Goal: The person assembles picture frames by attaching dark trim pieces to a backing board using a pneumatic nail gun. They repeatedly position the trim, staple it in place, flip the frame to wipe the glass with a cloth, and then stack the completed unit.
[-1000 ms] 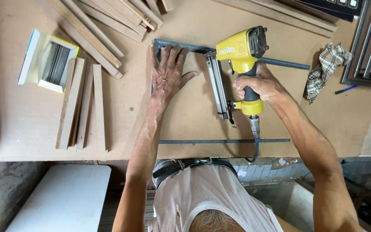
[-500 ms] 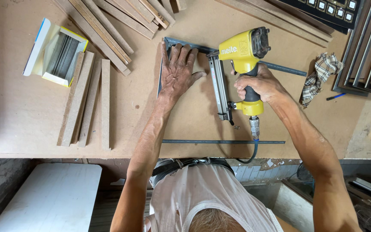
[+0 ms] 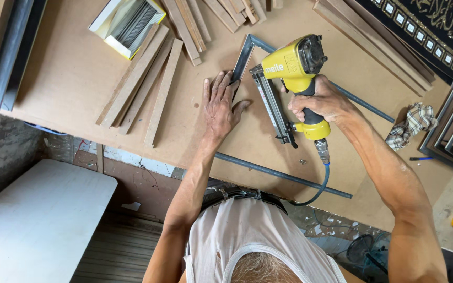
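Yellow pneumatic nailer, black-capped, long magazine, nose at grey frame corner. Right hand wrapped tight round its grip; left hand spread flat, pressing frame onto bench.

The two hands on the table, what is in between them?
In the head view, the grey frame strip and the nail gun's long dark magazine lie between the left hand, flat on the table, and the right hand gripping the handle.
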Motion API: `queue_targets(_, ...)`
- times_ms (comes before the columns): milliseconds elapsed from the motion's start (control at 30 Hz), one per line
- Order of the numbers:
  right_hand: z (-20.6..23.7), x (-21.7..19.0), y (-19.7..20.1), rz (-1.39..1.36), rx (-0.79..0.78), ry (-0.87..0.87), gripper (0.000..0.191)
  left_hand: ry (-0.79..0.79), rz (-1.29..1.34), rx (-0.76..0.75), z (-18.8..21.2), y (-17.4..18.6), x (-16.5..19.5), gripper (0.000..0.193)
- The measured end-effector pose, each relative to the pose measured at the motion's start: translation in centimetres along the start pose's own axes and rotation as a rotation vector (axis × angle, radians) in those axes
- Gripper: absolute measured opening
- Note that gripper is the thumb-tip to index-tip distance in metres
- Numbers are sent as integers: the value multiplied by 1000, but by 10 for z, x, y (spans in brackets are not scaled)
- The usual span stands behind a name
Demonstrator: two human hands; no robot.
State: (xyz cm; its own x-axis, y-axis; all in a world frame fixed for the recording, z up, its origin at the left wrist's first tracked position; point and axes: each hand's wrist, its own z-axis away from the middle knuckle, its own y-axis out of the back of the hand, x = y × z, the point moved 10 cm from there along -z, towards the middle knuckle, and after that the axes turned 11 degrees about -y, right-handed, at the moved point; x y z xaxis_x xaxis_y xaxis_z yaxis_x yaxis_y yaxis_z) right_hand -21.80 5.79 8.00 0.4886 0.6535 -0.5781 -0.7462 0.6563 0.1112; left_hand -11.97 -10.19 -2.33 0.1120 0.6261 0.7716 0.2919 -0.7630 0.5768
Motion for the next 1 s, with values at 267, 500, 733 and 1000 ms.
queue_targets(267,-8,-2,-8,2,-28,-36,42,21,16,20,-1,2,-4,61)
queue_targets(500,-8,-7,-10,102,-13,-17,36,1,-4,30,0,1,-1,59)
queue_targets(733,20,26,-44,58,-66,-73,40,15,-6,31,70,34,11,55)
queue_targets(1000,32,56,-84,82,-168,-38,36,78,15,83,114,46,11,50)
